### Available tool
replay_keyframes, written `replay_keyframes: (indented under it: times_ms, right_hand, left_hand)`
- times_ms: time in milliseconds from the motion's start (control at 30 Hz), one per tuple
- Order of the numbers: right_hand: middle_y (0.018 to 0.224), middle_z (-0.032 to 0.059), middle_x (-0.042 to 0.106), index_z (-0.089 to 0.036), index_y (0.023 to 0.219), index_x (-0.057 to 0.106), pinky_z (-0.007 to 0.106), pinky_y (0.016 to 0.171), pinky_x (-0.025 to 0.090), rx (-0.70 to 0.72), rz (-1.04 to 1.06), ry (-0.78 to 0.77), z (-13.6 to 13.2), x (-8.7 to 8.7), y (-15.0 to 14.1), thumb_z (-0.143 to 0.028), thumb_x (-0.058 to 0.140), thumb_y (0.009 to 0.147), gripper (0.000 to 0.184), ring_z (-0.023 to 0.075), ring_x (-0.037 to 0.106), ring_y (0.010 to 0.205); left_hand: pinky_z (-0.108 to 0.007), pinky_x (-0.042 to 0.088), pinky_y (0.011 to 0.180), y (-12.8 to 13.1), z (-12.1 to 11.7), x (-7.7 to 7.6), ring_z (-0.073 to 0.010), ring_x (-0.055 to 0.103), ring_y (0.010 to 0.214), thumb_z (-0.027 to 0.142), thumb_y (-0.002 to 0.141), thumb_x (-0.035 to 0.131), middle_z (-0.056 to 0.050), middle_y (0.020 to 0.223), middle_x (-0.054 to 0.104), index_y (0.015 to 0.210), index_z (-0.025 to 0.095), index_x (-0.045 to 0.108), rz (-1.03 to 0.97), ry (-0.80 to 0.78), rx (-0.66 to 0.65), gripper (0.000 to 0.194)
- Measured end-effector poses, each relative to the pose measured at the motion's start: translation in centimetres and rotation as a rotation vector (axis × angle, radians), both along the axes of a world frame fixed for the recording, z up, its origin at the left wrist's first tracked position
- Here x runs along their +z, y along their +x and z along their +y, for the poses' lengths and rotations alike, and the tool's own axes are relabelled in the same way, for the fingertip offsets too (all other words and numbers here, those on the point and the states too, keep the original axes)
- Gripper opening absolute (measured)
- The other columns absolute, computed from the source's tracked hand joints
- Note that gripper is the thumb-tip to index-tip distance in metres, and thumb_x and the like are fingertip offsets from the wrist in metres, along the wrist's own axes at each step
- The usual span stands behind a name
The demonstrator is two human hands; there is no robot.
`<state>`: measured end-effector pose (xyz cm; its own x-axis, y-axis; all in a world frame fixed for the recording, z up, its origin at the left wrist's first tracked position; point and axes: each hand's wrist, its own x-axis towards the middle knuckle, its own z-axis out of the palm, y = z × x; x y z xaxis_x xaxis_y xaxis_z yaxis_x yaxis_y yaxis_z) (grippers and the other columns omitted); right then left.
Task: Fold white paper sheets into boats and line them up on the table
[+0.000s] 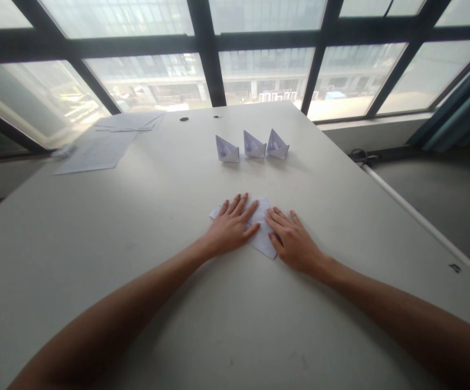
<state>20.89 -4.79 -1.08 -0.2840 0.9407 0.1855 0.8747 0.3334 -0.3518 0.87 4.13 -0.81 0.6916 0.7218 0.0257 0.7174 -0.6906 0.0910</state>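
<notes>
A folded sheet of white paper (262, 242) lies flat on the white table in front of me, with parts of it covered by both hands. My left hand (232, 225) rests on its left side, palm down with the fingers spread. On the paper's right edge lies my right hand (292, 238), its fingers stretched out and pointing up and left. Beyond the hands stand three folded paper boats in a row: a left one (227, 151), a middle one (254, 146) and a right one (278, 145).
Several loose sheets of paper (97, 151) lie at the table's far left. Two dark round holes (183, 119) sit near the back edge of the table (137, 325). Behind it rise framed windows, and a blue-grey curtain (454, 108) hangs at the right.
</notes>
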Motion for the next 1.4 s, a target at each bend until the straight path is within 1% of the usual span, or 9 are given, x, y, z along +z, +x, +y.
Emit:
replay_keyframes:
  times_ms: [333,467,600,700,800,933,1167,1300,1400]
  right_hand:
    - [0.145,0.0121,0.056,-0.015,0.134,0.061,0.054,0.121,0.02,-0.012,0.013,0.056,0.2,0.5,0.2,-0.03,0.038,0.102,0.042,0.0258,0.043,0.143]
    - [0.147,0.0117,0.055,-0.014,0.134,0.06,0.053,0.121,0.021,-0.015,0.007,0.056,0.2,0.4,0.3,-0.03,0.038,0.103,0.042,0.0258,0.041,0.143]
    - [0.149,0.0121,0.052,-0.014,0.13,0.062,0.055,0.121,0.019,-0.043,-0.027,0.061,0.1,0.5,0.2,-0.031,0.037,0.103,0.041,0.0273,0.037,0.145]
    - [0.15,0.0128,0.051,-0.015,0.128,0.064,0.058,0.121,0.017,-0.099,-0.059,0.072,0.1,0.6,0.3,-0.033,0.036,0.103,0.041,0.0285,0.035,0.146]
    - [0.151,0.0136,0.05,-0.016,0.128,0.064,0.06,0.12,0.016,-0.15,-0.088,0.074,0.1,0.6,0.3,-0.034,0.035,0.104,0.042,0.0295,0.034,0.147]
    - [0.151,0.0148,0.049,-0.015,0.131,0.061,0.06,0.12,0.016,-0.175,-0.108,0.076,0.1,0.5,0.3,-0.036,0.034,0.104,0.045,0.0299,0.033,0.147]
    - [0.151,0.0173,0.049,-0.007,0.139,0.055,0.053,0.123,0.017,-0.154,-0.082,0.056,0.3,0.1,0.3,-0.036,0.035,0.103,0.05,0.0282,0.035,0.146]
    - [0.152,0.0202,0.047,-0.003,0.142,0.05,0.05,0.123,0.019,-0.145,-0.061,0.037,0.4,-0.1,0.3,-0.037,0.035,0.103,0.054,0.028,0.035,0.146]
    - [0.155,0.0202,0.042,-0.004,0.145,0.048,0.05,0.123,0.021,-0.112,-0.051,0.03,0.5,-0.1,0.4,-0.037,0.037,0.102,0.055,0.028,0.032,0.148]
  left_hand:
    - [-0.06,0.016,0.12,0.3,-0.3,-0.6,-0.0351,0.014,0.153,0.059,0.1,0.03,-0.014,0.165,0.02,0.157,0.022,0.027,-0.067,0.043,0.193,0.068]
    - [-0.061,0.015,0.121,0.3,-0.2,-0.9,-0.0343,0.013,0.153,0.057,0.1,0.031,-0.014,0.165,0.02,0.156,0.02,0.029,-0.085,0.063,0.167,0.067]
    - [-0.049,0.018,0.124,0.5,0.0,-0.6,-0.0272,0.014,0.154,0.046,0.104,0.026,-0.015,0.165,0.019,0.157,0.011,0.025,-0.093,0.009,0.026,0.064]
    - [-0.045,0.022,0.123,0.5,0.0,-0.5,-0.0258,0.017,0.153,0.043,0.104,0.026,-0.017,0.165,0.018,0.158,0.007,0.018,-0.133,-0.011,0.007,0.065]
    - [-0.045,0.026,0.122,0.5,-0.1,-0.4,-0.0274,0.019,0.152,0.042,0.104,0.028,-0.016,0.165,0.018,0.157,0.011,0.023,-0.15,0.009,0.016,0.062]
    - [-0.044,0.025,0.122,0.4,-0.2,-0.1,-0.028,0.023,0.152,0.047,0.105,0.027,-0.012,0.162,0.031,0.151,0.014,0.039,-0.095,0.06,-0.039,0.058]
    - [-0.048,0.035,0.115,0.5,-1.6,1.2,-0.0332,0.033,0.145,0.054,0.102,0.03,-0.011,0.16,0.035,0.15,0.016,0.041,-0.03,0.103,-0.022,0.062]
    - [-0.048,0.042,0.108,0.7,-1.7,1.7,-0.0312,0.042,0.135,0.042,0.103,0.032,-0.008,0.151,0.047,0.141,0.023,0.052,-0.065,0.095,0.021,0.047]
    - [-0.046,0.035,0.116,0.6,-1.2,1.3,-0.0274,0.035,0.143,0.031,0.1,0.038,-0.008,0.155,0.042,0.14,0.022,0.054,-0.113,0.077,0.01,0.044]
